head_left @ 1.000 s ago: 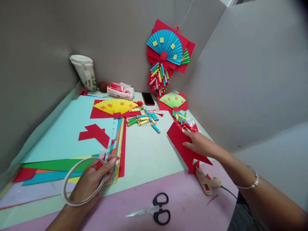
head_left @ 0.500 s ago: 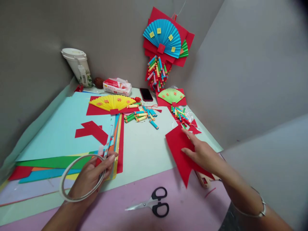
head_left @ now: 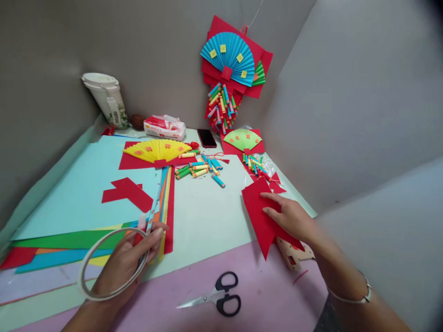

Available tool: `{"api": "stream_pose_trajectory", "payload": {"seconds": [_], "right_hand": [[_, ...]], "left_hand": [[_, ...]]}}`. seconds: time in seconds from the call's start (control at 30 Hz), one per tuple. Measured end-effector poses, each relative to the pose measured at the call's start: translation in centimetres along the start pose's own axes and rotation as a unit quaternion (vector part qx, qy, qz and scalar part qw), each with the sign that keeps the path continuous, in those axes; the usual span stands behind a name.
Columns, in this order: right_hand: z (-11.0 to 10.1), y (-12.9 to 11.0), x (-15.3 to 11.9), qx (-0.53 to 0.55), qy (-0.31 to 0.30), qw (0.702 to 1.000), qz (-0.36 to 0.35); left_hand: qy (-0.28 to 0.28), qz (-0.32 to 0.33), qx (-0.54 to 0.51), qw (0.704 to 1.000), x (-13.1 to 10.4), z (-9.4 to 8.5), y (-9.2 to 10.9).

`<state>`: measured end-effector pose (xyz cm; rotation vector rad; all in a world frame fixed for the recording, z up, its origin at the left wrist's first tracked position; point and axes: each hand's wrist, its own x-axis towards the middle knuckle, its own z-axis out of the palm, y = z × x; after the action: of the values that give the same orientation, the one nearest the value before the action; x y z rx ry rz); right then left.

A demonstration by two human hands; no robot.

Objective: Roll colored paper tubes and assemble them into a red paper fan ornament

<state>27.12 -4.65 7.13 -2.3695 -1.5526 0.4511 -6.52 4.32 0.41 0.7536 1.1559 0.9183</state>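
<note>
My left hand (head_left: 129, 258) is closed around a white roll of double-sided tape (head_left: 85, 265), its ring looping about the fingers. A red tube with a clear tip (head_left: 141, 222) and a narrow patterned strip (head_left: 150, 220) also stick up from this hand. On the other side, my right hand (head_left: 289, 216) has hold of a red paper piece (head_left: 256, 207) with a V-shaped notch at its near end; finger and thumb show on top, the other fingers are hidden. Black-handled scissors (head_left: 221, 294) lie between the hands. Under the red piece, a wooden-looking tool (head_left: 292, 256) is partly covered.
Coloured sheets (head_left: 76, 184) are stacked at left, with red cut pieces (head_left: 128, 193) and a yellow fan (head_left: 159, 151) on them. Small paper rolls (head_left: 202, 166), a phone (head_left: 206, 138), a tissue pack (head_left: 165, 127) and a cup (head_left: 107, 99) stand behind. A fan ornament (head_left: 230, 60) hangs above.
The red paper piece has shifted a little away from me with my right hand, uncovering more of the wooden-looking tool. My left hand keeps its hold. The view has shifted slightly.
</note>
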Motion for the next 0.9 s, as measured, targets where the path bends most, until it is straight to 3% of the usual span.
{"api": "stream_pose_trajectory", "payload": {"seconds": [0.1,0.23,0.37,0.53,0.63,0.8,0.9], "right_hand": [[0.3,0.4,2.0,0.031,-0.024,0.998,-0.04],[0.7,2.0,4.7,-0.027,-0.017,0.999,-0.001],[-1.0,3.2,5.6,-0.051,0.021,0.998,0.034],[-0.1,1.3,6.1,0.014,0.007,1.0,-0.027],[0.9,0.9,7.0,-0.008,-0.01,0.999,-0.03],[-0.2,1.7,7.8,-0.04,0.029,0.999,0.008],[-0.2,0.9,8.3,-0.018,0.032,0.999,-0.027]], "left_hand": [[-0.062,-0.003,0.017,0.998,0.4,-0.6,-0.4],[-0.049,-0.002,0.018,0.999,0.5,-0.9,-0.4],[-0.038,-0.014,-0.009,0.999,0.6,-1.0,-0.5],[-0.044,-0.023,-0.002,0.999,0.6,-0.9,-0.7],[-0.023,-0.031,-0.02,0.999,0.3,-1.0,-0.5],[-0.014,-0.029,-0.016,0.999,0.2,-1.0,-0.4],[-0.021,-0.013,-0.001,1.0,0.2,-0.9,-0.4]]}}
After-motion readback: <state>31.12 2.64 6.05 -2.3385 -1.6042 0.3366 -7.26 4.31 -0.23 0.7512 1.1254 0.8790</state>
